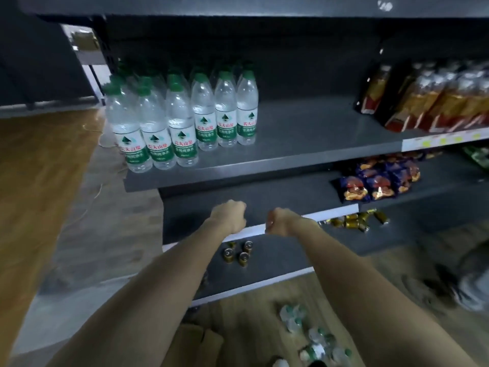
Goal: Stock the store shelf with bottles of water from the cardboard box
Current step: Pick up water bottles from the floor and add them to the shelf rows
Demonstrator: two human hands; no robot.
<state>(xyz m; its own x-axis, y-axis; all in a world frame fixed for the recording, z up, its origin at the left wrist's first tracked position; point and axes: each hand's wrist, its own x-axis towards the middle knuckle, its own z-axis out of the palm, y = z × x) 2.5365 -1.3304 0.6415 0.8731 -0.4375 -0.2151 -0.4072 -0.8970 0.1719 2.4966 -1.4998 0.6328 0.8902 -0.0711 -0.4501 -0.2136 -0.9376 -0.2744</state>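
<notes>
Item: both grips, curled and empty. The left hand (229, 216) and right hand (277, 222) are each bent down at the wrist with the knuckles folded under, holding nothing as far as can be seen; the fingertips are hidden behind the backs of the hands. Bare forearms reach forward and side by side, the hands near each other in front of the white front edge of the lower dark shelf (291, 219). Task stock: clear plastic water bottles with green caps and green-and-white labels (182, 120) stand upright in packed rows at the left end of the dark grey middle shelf (304, 144), whose middle stretch is bare. More loose water bottles (312, 335) lie on the wooden floor below, beside the brown cardboard box (195, 343), only a corner of which shows. Risk, as judged: the front row sits close to the shelf lip, so a careless shove while adding bottles could topple one off; small gold cans (239, 254) on the bottom shelf might be knocked when reaching down.
</notes>
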